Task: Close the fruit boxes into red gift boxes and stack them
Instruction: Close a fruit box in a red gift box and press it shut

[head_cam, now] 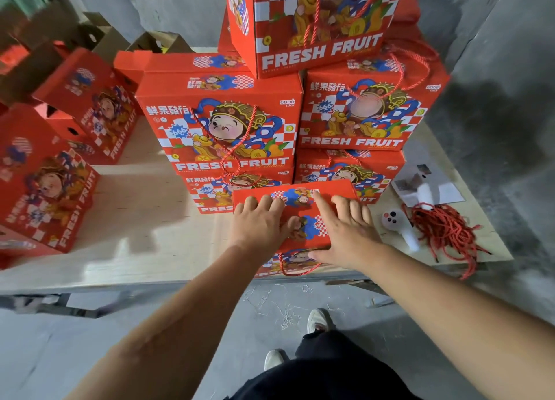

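Red gift box (303, 212), at the tabletop's (144, 219) near edge: lid flaps down, left hand (258, 222) and right hand (348, 234) pressing flat on top, fingers extended. Stacked closed boxes (222, 123) directly behind. Red cord bundle (441, 231) at near right corner.

A bare packing or storage room, not a home: rough grey concrete walls (495, 54) and floor (75, 339), a plain plywood worktable (144, 219), printed red fruit gift boxes (219, 123) stacked far, loose red cord handles (441, 231) right, brown cartons (99, 36) far left.
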`<state>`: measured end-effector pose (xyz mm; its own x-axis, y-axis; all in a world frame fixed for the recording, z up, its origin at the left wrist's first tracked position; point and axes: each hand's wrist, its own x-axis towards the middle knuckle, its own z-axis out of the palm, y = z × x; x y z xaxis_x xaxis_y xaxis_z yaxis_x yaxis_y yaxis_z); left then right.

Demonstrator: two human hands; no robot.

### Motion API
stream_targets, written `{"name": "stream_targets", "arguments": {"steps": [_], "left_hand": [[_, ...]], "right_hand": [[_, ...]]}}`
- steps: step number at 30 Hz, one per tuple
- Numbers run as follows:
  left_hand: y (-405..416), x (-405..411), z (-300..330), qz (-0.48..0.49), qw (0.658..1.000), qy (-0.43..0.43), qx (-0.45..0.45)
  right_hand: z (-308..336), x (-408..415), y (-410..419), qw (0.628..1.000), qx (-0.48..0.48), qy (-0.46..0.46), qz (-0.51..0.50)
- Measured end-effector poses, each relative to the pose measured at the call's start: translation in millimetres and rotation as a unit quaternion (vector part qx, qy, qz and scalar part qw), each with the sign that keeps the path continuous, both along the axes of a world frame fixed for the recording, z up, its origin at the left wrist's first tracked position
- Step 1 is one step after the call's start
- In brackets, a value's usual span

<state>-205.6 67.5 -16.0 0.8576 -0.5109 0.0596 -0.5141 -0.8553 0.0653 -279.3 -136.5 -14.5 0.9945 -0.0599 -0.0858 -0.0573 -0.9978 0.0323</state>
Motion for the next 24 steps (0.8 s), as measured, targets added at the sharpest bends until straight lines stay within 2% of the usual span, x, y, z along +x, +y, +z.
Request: {"name": "stream_targets", "arguments": {"steps": [3,6,9,15,19,21,24], "left_hand": [[-4,-6,-2,0.009,1.0,-0.004,0.017],[-2,-16,-7,0.017,0.999,-0.047,0.004],[-2,-21,-12,0.027,0.997,-0.067,-0.021],[-1,-15,-16,0.016,0.998,-0.024,-0.049],[-1,-12,-16,0.004,0.999,0.004,-0.045],[0,-12,-17,0.005,0.998,0.007,-0.054],[3,-28,-23,0.007,0.992,-0.08,-0.094]], "right_hand": [[-3,-7,0,0.997,-0.044,-0.064,0.019],[-2,-10,0,0.996,-0.052,-0.068,0.021],[-1,-3,5,0.999,-0.027,-0.023,-0.003],[5,17,2,0.991,0.043,0.129,-0.021],[11,23,1,0.984,0.049,0.171,-0.021],[10,18,3,0.988,0.074,0.134,-0.025],[-1,-12,9,0.998,0.061,-0.025,-0.012]]}}
